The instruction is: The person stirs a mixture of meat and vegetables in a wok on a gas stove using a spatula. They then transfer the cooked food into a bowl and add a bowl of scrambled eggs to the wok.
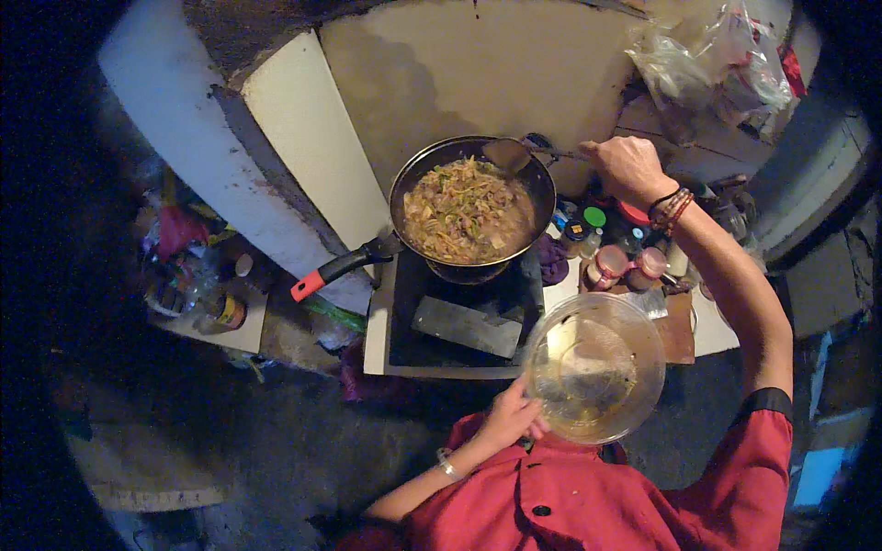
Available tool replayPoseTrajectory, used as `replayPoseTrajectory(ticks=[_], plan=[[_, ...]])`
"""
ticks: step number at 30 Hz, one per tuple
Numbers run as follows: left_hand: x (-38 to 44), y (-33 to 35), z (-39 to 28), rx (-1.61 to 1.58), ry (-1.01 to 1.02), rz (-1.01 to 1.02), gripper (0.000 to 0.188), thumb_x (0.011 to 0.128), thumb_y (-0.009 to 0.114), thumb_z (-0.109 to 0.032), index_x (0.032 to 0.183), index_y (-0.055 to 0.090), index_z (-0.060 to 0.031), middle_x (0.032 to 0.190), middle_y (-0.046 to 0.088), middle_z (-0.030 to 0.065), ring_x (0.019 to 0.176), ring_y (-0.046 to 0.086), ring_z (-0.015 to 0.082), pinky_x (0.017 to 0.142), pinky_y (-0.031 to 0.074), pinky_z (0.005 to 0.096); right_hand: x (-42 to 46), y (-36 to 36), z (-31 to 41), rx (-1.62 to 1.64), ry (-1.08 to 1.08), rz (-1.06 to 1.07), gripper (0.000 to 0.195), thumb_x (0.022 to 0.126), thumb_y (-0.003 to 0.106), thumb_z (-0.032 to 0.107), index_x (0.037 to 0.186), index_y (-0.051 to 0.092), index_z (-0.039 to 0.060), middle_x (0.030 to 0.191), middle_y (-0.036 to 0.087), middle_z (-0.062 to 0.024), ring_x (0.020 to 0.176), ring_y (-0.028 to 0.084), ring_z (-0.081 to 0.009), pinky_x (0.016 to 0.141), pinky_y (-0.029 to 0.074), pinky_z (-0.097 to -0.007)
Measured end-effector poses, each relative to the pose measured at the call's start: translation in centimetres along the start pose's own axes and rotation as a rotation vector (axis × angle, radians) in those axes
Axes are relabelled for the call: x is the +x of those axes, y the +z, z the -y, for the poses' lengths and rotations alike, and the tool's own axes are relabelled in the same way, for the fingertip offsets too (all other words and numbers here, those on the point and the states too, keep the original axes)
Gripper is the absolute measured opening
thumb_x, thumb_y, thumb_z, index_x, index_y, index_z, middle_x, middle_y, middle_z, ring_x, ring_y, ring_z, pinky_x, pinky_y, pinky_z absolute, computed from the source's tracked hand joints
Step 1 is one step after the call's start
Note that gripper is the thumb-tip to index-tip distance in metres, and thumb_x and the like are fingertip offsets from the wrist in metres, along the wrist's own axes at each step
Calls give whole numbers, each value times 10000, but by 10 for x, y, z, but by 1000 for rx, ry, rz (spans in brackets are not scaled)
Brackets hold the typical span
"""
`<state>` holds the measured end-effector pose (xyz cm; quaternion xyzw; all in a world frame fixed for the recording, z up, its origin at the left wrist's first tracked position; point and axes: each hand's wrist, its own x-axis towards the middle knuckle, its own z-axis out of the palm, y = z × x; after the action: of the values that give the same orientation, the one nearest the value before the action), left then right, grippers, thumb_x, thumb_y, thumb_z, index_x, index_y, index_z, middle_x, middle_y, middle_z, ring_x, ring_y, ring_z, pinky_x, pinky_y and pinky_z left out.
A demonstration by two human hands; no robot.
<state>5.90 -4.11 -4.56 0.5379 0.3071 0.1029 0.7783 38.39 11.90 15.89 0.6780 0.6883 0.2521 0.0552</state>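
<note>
My left hand point(513, 417) grips the rim of a clear round plastic bowl point(596, 372), tilted before my chest with a few food scraps stuck inside. Raised at the right, my right hand point(632, 165) is closed around the handle of a spatula point(508, 155). The spatula's blade rests over the far right side of a deep frying pan point(544, 206). Chopped food in sauce point(468, 210) fills much of the pan. Its black handle with a red end point(341, 268) points to the lower left.
The pan sits on a dark cooktop point(406, 330), where a grey slab point(468, 327) lies in front. Pink-lidded jars point(610, 265) and a green-lidded container point(594, 217) crowd the right counter. Plastic bags point(730, 76) hang at upper right. A jar point(229, 311) stands among clutter at left.
</note>
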Motion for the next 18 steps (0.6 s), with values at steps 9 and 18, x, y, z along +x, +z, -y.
replayPoseTrajectory(ticks=[9, 18], plan=[[123, 40, 61, 355, 157, 34, 582, 879, 569, -238, 1351, 370, 38, 705, 686, 185, 534, 669, 243, 517, 548, 384, -55, -51, 7, 21, -49, 155, 393, 890, 567, 205, 1281, 604, 172, 832, 650, -131, 709, 659, -319, 584, 518, -426], [195, 52, 80, 154, -130, 103, 366, 916, 438, -65, 1265, 418, 45, 750, 701, 186, 545, 679, 203, 440, 527, 280, -146, 4, -68, 124, -131, -180, 580, 796, 620, 168, 1365, 529, 229, 919, 547, -53, 711, 616, -227, 536, 500, -346]])
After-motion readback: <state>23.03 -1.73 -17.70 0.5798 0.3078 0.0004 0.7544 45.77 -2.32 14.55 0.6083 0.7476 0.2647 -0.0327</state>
